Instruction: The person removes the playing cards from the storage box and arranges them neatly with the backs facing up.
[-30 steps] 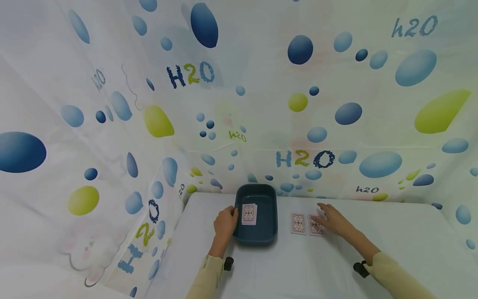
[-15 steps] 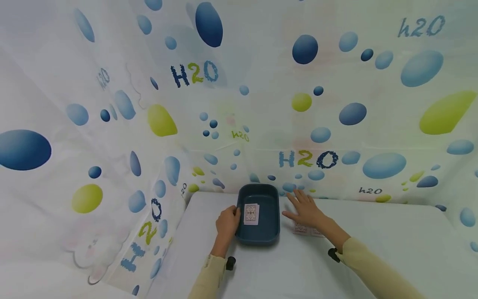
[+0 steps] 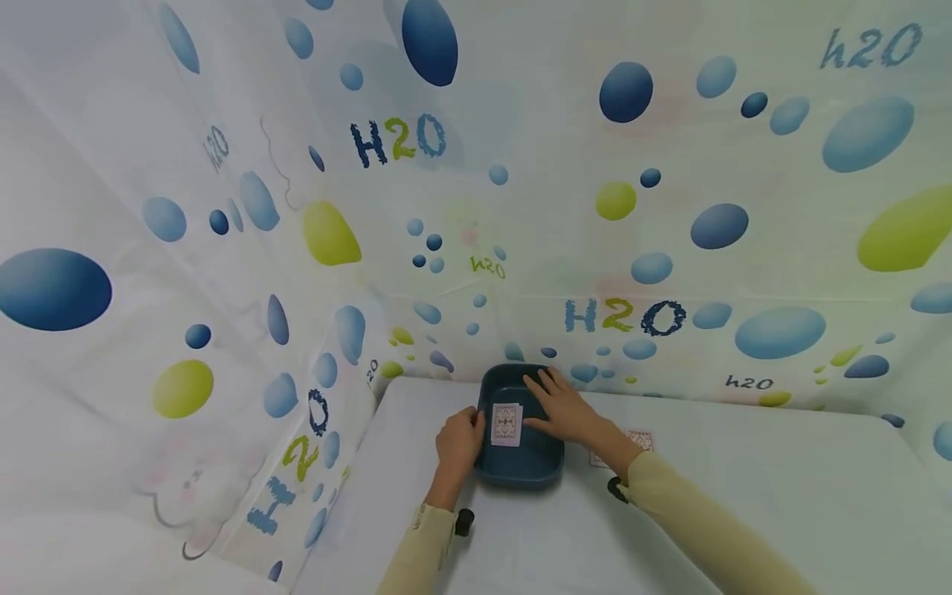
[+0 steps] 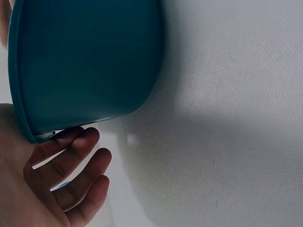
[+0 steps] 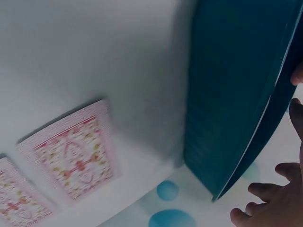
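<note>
The tray [image 3: 539,456] stood on the surface [image 3: 744,471], and in it, toward its left side, lay a small stack [image 3: 506,425] of cards, patterned backs up and edges slightly out of line. The left hand [image 3: 459,442] gripped the left wall of the tray, its fingers [image 4: 100,158] outside and under the rim [image 4: 14,71]; the thumb was hidden in the left wrist view. The right hand [image 3: 561,409] hung over the right part of the tray with fingers spread, just beside the stack; its palm faced away from the head camera, so I could not tell whether anything lay beneath it. Two more cards lay side by side on the surface right of the tray, one nearer [image 5: 78,156] and one farther [image 5: 19,201] from it, partly covered by the right forearm [image 3: 616,442] in the head view. The cards looked light, thin and springy, probably slick-faced and easy to crease; lying flat, they would likely resist a straight pinch, so a fingertip under one edge, or a slide by the long sides, seemed best. The tray looked stiff and light, its lip a sound hold.
</note>
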The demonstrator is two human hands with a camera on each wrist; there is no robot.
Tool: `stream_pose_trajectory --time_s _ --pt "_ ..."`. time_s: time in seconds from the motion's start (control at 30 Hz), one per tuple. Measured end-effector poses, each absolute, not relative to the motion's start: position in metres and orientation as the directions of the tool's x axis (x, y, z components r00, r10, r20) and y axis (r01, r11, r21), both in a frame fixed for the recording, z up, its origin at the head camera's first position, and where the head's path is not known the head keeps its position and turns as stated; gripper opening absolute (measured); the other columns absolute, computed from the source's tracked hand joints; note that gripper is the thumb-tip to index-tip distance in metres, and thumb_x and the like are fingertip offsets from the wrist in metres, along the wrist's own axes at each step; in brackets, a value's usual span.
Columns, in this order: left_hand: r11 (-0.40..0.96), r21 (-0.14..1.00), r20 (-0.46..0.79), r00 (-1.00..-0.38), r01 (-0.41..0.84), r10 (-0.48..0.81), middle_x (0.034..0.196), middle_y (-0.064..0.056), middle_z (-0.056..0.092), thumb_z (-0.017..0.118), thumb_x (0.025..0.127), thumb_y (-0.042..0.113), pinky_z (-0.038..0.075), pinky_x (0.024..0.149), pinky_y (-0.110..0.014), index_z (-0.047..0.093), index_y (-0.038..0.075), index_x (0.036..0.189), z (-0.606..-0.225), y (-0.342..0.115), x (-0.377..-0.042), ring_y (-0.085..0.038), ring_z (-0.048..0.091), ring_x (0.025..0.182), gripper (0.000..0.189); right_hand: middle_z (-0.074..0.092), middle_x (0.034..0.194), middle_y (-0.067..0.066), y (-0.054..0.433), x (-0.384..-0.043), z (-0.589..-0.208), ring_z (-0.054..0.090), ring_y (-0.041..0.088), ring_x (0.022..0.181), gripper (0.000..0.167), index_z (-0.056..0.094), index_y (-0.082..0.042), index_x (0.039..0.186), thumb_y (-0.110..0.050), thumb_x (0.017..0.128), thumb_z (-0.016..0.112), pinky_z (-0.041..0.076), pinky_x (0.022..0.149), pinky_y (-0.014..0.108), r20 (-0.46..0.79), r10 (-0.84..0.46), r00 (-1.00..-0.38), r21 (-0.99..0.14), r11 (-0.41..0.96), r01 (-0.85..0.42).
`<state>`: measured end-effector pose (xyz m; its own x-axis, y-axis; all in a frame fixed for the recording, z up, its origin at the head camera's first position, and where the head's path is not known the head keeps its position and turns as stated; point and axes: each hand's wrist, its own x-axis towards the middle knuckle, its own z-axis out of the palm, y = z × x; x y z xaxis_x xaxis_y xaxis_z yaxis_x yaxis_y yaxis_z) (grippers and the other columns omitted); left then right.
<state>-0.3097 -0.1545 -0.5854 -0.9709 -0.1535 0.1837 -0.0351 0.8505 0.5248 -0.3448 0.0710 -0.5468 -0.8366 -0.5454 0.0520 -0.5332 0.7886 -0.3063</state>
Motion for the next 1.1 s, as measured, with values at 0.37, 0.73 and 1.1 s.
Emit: stream_pose_trajectory --time_s 0.37,0.73,1.1 --pt "0.852 0.523 0.228 -0.962 -0.006 -0.147 0.060 0.002 0.052 0.061 0.099 0.026 0.031 0.047 -0.030 0.058 0.013 0.071 -0.586 -0.154 -0.309 -0.013 0.044 0.051 0.031 0.029 0.161 0.023 0.039 -0.357 -0.554 0.015 0.044 0.153 0.083 0.026 -0.010 0.158 -0.046 0.095 0.065 0.022 0.118 0.060 -0.086 -0.532 -0.842 -0.282 0.824 -0.492" --pt "0.851 0.525 0.222 -0.965 -0.005 -0.142 0.061 0.001 0.053 0.061 0.099 0.026 0.032 0.048 -0.030 0.058 0.013 0.070 -0.586 -0.153 -0.308 -0.013 0.044 0.052 0.031 0.047 0.149 0.025 0.024 -0.373 -0.569 0.041 0.043 0.140 0.074 0.039 0.001 0.149 -0.037 0.094 0.070 0.035 0.112 0.057 -0.195 -0.447 -0.873 -0.271 0.880 -0.390" --pt "0.849 0.527 0.194 -0.968 -0.032 -0.156 0.060 0.002 0.051 0.060 0.100 0.029 0.031 0.047 -0.029 0.055 0.015 0.070 -0.587 -0.156 -0.310 -0.012 0.043 0.051 0.034 0.051 0.140 0.026 0.014 -0.375 -0.574 0.047 0.045 0.130 0.058 0.056 -0.005 0.137 -0.035 0.091 0.074 0.041 0.107 0.057 -0.172 -0.445 -0.879 -0.243 0.884 -0.400"
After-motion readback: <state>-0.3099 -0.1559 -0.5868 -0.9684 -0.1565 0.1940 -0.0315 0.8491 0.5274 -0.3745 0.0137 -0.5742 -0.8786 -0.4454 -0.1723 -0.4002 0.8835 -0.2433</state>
